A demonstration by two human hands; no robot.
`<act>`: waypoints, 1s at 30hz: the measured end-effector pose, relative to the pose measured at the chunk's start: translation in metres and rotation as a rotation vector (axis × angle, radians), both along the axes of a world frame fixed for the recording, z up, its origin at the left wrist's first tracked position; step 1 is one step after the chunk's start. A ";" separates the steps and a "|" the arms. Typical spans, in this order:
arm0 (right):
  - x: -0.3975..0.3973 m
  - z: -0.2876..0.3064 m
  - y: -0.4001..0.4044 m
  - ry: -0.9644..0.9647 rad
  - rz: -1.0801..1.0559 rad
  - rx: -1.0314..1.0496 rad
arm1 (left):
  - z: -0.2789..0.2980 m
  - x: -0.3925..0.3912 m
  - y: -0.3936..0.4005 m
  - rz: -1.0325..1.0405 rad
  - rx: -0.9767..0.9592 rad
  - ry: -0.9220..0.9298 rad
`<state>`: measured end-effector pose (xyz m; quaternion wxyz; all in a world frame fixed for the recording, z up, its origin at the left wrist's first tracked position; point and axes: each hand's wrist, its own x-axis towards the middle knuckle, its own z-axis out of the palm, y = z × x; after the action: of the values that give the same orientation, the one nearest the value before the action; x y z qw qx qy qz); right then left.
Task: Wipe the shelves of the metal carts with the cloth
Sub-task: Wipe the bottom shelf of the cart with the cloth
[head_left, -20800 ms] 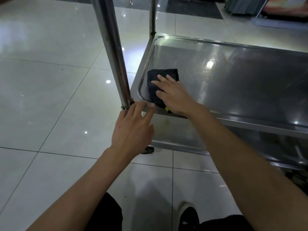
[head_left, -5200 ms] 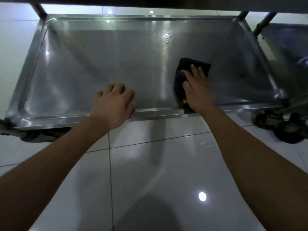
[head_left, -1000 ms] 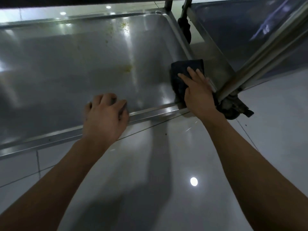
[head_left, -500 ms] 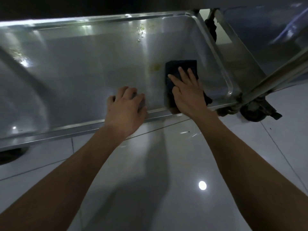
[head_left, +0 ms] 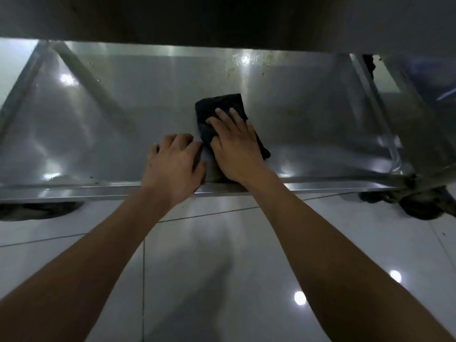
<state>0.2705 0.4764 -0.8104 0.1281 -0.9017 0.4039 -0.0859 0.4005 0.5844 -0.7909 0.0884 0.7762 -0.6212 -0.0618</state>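
cloth half hidden under right hand, caster too dark

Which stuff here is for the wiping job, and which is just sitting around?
For the job:
dark cloth
bottom shelf of the metal cart
right hand, flat on the cloth
left hand, bracing on the shelf's front edge

Just around:
cart wheel
white floor tiles

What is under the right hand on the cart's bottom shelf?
A folded dark cloth, pressed flat on the metal shelf by the right hand. Its far end shows beyond the fingers; the part beneath the palm is hidden.
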 end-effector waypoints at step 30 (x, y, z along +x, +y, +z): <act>-0.258 -0.002 -0.125 -0.051 -0.534 -0.018 | -0.011 -0.158 -0.107 -0.213 -0.004 -0.046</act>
<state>0.0123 0.3513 -0.8127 0.1032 -0.7619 0.6233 -0.1427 0.2422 0.4772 -0.8016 0.0684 0.7067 -0.7023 -0.0516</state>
